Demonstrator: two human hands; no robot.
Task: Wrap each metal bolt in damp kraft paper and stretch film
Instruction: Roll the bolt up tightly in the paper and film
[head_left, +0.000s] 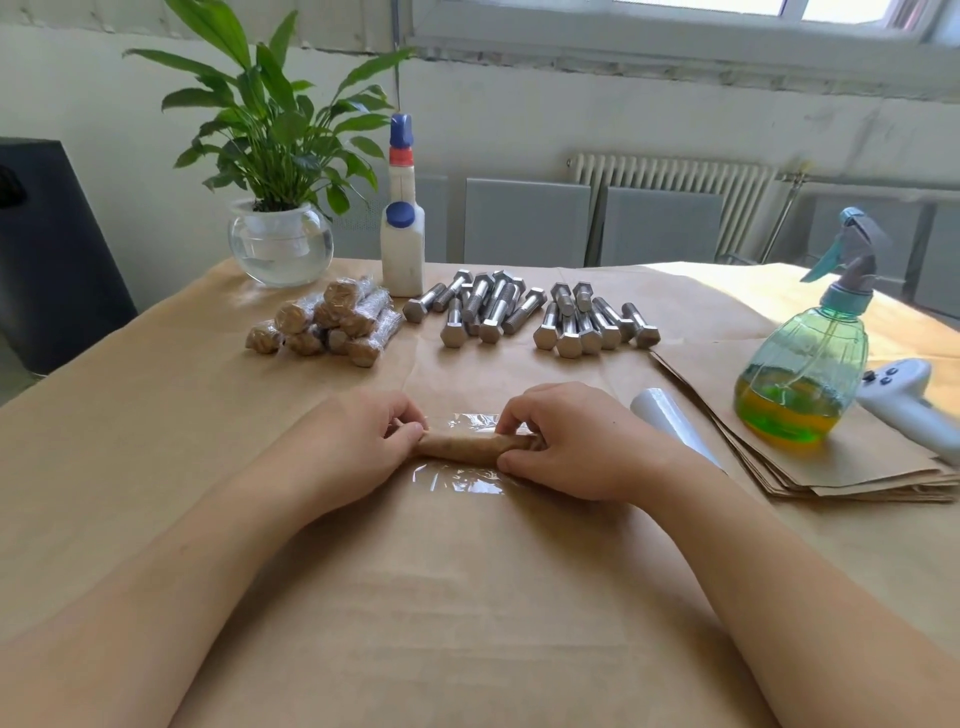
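A bolt rolled in kraft paper (460, 446) lies crosswise on a sheet of clear stretch film (467, 480) at the middle of the table. My left hand (358, 441) pinches its left end. At the other end my right hand (566, 441) grips it with fingers and thumb. Several bare metal bolts (524, 317) lie in two heaps farther back. A pile of wrapped bolts (327, 322) sits to their left. The stretch film roll (670, 421) lies right of my right hand, beside a stack of kraft paper sheets (831, 467).
A green spray bottle (810, 358) stands on the paper stack, with a white controller (909, 405) to its right. A white bottle with blue caps (402, 234) and a potted plant in a glass bowl (280, 239) stand at the back. Kraft paper covers the table (156, 415).
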